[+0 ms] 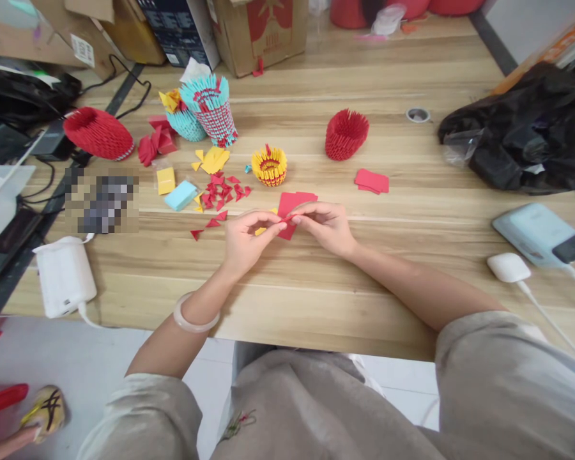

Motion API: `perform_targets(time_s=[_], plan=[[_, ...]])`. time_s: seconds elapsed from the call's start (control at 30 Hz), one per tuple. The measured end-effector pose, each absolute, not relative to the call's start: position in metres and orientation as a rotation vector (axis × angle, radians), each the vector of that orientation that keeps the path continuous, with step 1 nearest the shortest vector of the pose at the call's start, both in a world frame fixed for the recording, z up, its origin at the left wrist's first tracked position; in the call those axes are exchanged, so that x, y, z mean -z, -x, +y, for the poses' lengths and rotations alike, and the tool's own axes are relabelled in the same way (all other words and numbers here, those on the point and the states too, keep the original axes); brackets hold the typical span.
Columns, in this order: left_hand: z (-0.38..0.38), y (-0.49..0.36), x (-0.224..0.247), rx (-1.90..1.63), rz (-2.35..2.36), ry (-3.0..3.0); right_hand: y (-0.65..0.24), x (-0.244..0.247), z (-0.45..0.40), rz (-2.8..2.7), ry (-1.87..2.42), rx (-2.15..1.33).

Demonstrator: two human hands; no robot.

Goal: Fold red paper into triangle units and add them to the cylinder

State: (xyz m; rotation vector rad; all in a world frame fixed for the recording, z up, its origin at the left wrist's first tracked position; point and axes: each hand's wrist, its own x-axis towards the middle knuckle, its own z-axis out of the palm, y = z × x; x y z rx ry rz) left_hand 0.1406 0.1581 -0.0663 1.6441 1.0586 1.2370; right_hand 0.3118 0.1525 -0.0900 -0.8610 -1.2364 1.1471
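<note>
Between the fingertips of both hands is a small, narrow piece of red paper (287, 219). My left hand (250, 239) pinches its left end, and my right hand (326, 227) pinches its right end. Beneath the fingers, flat red paper sheets (294, 203) lie on the table, with bits of yellow paper beside them. Several small folded red triangles (218, 190) are scattered to the left of my left hand. Just behind the hands stands a yellow and red paper ring (269, 167). A second stack of red paper (372, 181) rests to the right.
Red bowl-like paper models (347, 134) (98, 133) and a blue-red one (214, 112) stand farther back. Yellow pieces (214, 160) and blue paper (181, 195) lie left. White power bank (66, 276), light-blue power bank (539, 235) and black bag (522, 134) flank the table (316, 306).
</note>
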Motion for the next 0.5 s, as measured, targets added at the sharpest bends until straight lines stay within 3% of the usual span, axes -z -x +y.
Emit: perform_targets(time_s=[0.5], plan=[[0.1593,-0.1385,0.0654,-1.194,1.05,-1.675,-0.3131,0.0927,0.1525,-1.324,0.856,-1.112]])
